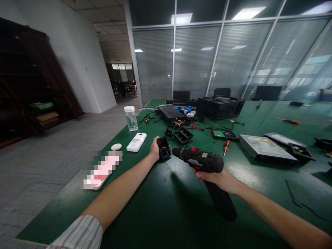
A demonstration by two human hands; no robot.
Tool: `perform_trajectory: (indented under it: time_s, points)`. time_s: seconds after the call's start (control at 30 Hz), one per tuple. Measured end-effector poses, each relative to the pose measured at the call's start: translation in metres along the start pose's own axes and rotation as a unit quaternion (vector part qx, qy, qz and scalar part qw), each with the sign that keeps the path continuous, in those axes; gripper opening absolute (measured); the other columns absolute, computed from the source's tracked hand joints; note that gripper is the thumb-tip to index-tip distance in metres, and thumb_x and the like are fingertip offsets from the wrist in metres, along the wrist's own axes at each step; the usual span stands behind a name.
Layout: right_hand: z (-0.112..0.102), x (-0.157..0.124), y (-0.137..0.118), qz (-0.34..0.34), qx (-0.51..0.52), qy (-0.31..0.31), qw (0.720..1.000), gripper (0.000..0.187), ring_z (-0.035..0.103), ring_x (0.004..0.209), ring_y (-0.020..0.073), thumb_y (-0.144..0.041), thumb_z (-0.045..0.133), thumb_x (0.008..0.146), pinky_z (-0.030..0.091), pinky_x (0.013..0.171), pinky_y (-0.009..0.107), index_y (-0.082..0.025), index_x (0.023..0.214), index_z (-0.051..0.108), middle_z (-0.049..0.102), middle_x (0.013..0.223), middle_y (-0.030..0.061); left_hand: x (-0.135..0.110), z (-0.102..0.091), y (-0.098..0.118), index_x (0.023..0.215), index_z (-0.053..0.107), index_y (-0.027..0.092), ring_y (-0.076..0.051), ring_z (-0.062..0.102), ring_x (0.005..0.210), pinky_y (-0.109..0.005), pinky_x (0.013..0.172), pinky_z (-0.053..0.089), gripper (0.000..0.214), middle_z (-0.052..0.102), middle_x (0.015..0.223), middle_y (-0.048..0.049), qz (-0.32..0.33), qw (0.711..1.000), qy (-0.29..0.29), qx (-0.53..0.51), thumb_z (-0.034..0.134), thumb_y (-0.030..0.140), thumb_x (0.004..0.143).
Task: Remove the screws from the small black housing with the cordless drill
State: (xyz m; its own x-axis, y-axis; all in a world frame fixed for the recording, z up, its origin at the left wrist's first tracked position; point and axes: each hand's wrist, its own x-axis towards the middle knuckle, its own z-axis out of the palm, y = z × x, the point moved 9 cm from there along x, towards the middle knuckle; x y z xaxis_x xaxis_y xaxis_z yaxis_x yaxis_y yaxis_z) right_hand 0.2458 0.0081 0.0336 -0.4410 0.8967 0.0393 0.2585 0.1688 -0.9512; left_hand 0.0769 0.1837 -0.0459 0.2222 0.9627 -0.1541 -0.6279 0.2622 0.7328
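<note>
My right hand (214, 178) is wrapped round the grip of a black cordless drill (198, 159) with red switches. The drill's nose points left, towards a small black plastic frame (164, 148). That frame is tilted up in my left hand (155, 149), whose fingers close on its left side. A small gap seems to lie between the drill tip and the frame. Just beyond the frame, several similar black plastic frames (183, 136) sit on the green table (155, 193).
Behind are a black computer case (220, 108), a flat black box (172, 113) and cables. At right lie an optical drive (267, 148), a circuit board (223, 134) and an orange screwdriver (226, 145). A water bottle (131, 119) and white device (137, 142) stand left, near the table edge.
</note>
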Motion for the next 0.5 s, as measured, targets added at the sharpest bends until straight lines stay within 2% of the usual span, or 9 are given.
perform_trajectory:
  time_s: [0.27,0.5]
  points:
    - [0.0007,0.0000,-0.0038,-0.015,-0.003,-0.002,1.000,0.028,0.049,0.069,0.0152,-0.041,0.063,0.078,0.044,0.064,0.030,-0.016,0.088,0.059,0.053,0.077,0.0020,-0.0007,0.0011,-0.0001,0.079,0.060,0.013,-0.025,0.065,0.060,-0.038,0.057,0.052,0.043,0.064,0.065,-0.0105,-0.002,1.000,-0.005,0.001,0.041,0.051,0.082]
    - [-0.0006,0.0000,-0.0040,-0.041,0.017,-0.008,0.999,0.040,0.051,0.068,0.0158,-0.052,0.063,0.076,0.044,0.062,0.030,-0.014,0.089,0.058,0.055,0.078,0.0040,-0.0001,0.0006,-0.0002,0.078,0.060,0.013,-0.026,0.065,0.059,-0.039,0.055,0.051,0.043,0.064,0.065,-0.0107,-0.001,1.000,-0.005,-0.004,0.041,0.051,0.082]
